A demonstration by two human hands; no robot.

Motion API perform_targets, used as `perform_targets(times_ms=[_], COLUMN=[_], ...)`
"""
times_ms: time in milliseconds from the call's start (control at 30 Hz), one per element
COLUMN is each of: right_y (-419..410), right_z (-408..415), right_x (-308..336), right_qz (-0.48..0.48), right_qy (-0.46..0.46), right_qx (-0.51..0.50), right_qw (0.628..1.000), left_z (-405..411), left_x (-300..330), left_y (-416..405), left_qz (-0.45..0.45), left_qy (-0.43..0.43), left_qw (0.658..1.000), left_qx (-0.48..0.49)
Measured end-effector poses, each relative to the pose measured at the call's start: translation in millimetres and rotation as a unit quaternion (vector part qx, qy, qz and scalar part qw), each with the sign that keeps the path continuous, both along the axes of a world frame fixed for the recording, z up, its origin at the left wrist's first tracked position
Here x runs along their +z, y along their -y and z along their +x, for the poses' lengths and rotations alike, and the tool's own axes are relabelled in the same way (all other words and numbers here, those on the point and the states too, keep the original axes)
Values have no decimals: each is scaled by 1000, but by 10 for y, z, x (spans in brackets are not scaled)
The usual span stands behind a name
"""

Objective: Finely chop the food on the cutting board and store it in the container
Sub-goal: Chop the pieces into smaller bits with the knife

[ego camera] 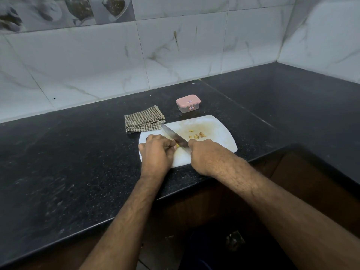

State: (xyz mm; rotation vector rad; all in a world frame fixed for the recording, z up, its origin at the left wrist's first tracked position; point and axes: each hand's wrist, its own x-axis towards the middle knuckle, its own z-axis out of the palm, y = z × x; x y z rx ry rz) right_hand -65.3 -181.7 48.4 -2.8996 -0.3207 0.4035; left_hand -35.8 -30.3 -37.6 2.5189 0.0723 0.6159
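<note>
A white cutting board [216, 131] lies near the counter's front edge. My left hand [156, 151] pinches a small yellow piece of food [177, 146] on the board's left part. My right hand [204, 155] grips the handle of a knife [174, 135], its blade slanting up-left across the board and touching the held piece. Several small cut yellow-brown bits [197, 135] lie in the board's middle. A small clear container with a pink lid [188, 103] stands shut behind the board.
A folded checked cloth [143, 119] lies at the board's back left corner, under the knife tip. The black granite counter [78, 152] runs left and wraps right into a corner with tiled walls. The counter's front edge passes just below the board.
</note>
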Motion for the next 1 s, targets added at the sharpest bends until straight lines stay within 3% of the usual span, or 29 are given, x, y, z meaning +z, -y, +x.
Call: perform_targets(times_ms=[1000], right_y=[61], right_z=[215], right_x=[32], right_qz=[-56], right_qy=[-51], right_qx=[66], right_qw=[995], left_z=[9], left_x=[-26], left_y=[-9], left_qz=[15], left_qy=[37], left_qw=[999], left_qx=[-11])
